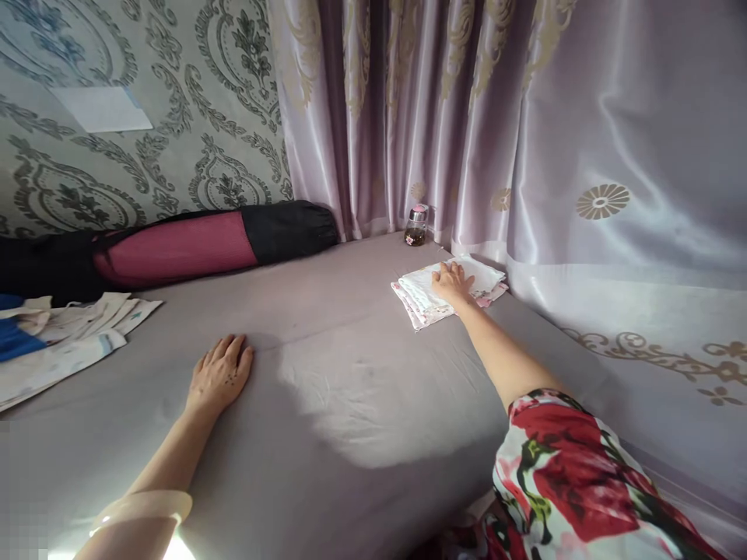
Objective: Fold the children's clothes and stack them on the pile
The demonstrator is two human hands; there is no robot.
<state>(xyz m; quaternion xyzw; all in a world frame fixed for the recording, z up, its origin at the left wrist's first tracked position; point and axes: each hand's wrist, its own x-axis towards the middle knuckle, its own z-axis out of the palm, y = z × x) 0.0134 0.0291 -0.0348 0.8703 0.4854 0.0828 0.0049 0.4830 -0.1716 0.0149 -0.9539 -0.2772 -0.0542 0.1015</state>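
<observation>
My right hand (454, 285) lies with spread fingers on top of a small stack of folded cloths (482, 274), white above and pink-patterned below, near the far right edge of the bed. Flat on the grey bed sheet (338, 334) rests my left hand (220, 373), fingers stretched out and holding nothing. A pale bangle (143, 505) circles my left wrist. Off to the left of that hand is a loose pile of light printed clothes (87, 334) with a blue piece (20, 338) among them.
A long black and dark-red bag (180, 249) lies along the patterned wall. A small glass jar (415, 227) with a metal lid stands in the far corner, behind the cloths. Shiny lilac curtains (432, 117) hang along the back and right side of the bed.
</observation>
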